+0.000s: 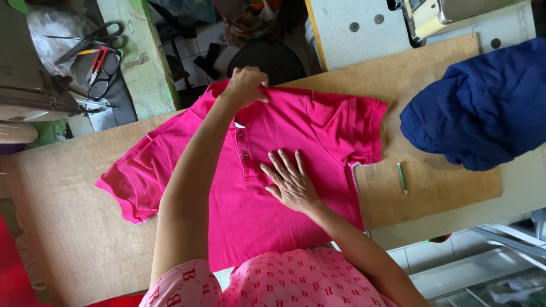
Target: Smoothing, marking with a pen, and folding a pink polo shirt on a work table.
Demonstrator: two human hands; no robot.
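Note:
A bright pink polo shirt (318, 122) lies spread face up on a brown board table (432, 193), with its collar at the far side and its buttoned placket down the middle. My left hand (245, 85) reaches across and pinches the collar at the shirt's far edge. Fingers spread, my right hand (291, 181) presses palm down on the chest just right of the placket. My pink patterned top fills the bottom of the view and hides the shirt's lower hem.
A heap of navy blue cloth (483, 108) sits at the table's right. A small green stick (402, 177) lies beside the shirt's right sleeve. Black scissors (94, 37) and red-handled snips (98, 59) rest at the upper left, near a sewing machine (31, 102).

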